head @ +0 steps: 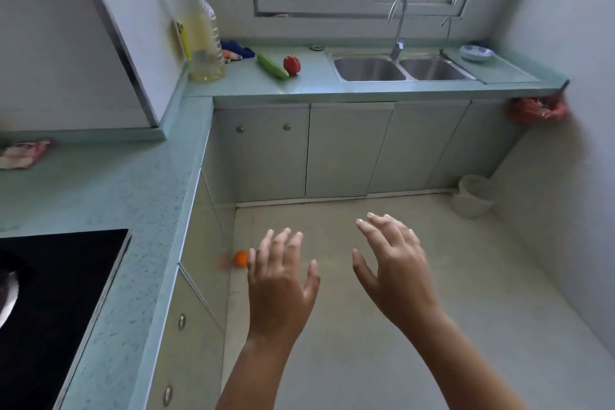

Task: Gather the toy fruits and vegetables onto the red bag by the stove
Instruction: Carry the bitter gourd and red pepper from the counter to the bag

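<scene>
A small orange toy fruit [241,258] lies on the floor beside the left cabinet, just left of my left hand [281,280]. Both hands hang open over the floor, fingers spread; my right hand [394,271] is to the right, holding nothing. On the far counter lie a green toy cucumber [271,66] and a red toy pepper [292,64]. A toy carrot [231,55] rests by a blue cloth [238,47] behind the oil bottle. A flat red-and-white bag [23,154] lies on the left counter beyond the black stove [56,303].
A large oil bottle [203,40] stands in the counter corner. A double sink [401,68] with a tap sits under the window, a blue-white bowl [476,52] to its right. A red plastic bag [537,110] hangs at the counter's right end. A white bin [474,195] stands on the floor.
</scene>
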The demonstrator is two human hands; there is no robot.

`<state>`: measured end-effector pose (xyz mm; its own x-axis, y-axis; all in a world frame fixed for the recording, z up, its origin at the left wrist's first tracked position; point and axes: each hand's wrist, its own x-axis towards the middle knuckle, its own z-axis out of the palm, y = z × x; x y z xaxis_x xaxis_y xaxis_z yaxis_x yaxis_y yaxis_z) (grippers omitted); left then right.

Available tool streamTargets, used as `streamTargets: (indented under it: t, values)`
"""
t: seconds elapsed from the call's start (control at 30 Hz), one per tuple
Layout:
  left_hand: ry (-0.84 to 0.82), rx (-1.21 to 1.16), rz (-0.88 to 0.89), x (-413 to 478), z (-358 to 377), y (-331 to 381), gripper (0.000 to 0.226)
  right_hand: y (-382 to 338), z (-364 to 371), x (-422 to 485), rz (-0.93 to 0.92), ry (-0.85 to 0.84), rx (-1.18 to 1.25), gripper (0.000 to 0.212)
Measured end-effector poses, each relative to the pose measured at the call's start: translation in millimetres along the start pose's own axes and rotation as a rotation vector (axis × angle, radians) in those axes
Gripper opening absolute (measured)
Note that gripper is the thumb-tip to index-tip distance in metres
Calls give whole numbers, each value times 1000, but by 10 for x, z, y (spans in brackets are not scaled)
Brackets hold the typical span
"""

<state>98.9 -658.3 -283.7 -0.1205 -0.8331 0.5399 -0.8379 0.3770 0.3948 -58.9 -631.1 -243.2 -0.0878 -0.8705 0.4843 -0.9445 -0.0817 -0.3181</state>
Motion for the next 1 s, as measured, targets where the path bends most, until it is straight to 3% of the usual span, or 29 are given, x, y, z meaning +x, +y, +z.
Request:
streamTargets:
  t: [0.33,0.8,1.0]
  values:
    - [-66,-13,58,852,797,-54,43,612,513,784,88,49,-4,45]
    - [-80,-23,96,2953,2346,576,43,2377,771,2872,139,129,31,47]
    - [-88,-21,113,3394,2753,706,44,2698,1083,3379,123,68,54,48]
